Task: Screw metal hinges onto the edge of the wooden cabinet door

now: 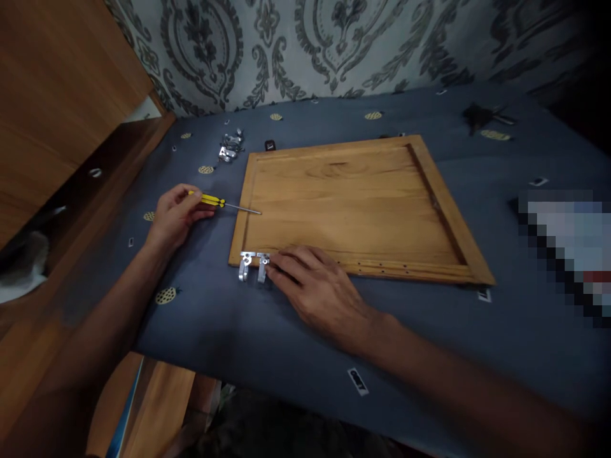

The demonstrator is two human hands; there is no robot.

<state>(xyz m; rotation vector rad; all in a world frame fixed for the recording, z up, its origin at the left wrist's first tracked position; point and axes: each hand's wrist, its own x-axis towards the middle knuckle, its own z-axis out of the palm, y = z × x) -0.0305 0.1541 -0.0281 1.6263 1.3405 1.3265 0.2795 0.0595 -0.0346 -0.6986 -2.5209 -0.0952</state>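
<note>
My left hand [174, 216] is closed around the yellow handle of a screwdriver [212, 201]. Its thin metal shaft points right, over the left rim of a framed wooden cabinet door [338, 197] that lies flat. At the door's near left corner, two silver cabinet hinges sit side by side on the frame, their arms hanging past the near edge. My right hand [322, 292] rests on the near rail, its fingertips closed on the right hinge [263, 266]. The left hinge [245, 266] is not touched by either hand. Small holes run along the rail right of my hand.
A small heap of metal hinges and parts [231, 146] lies behind the door, near a small dark object [270, 145]. A dark tool [487, 117] is at the far right. Wooden furniture [62, 95] stands left, a patterned curtain [267, 51] behind the blue cloth [410, 356].
</note>
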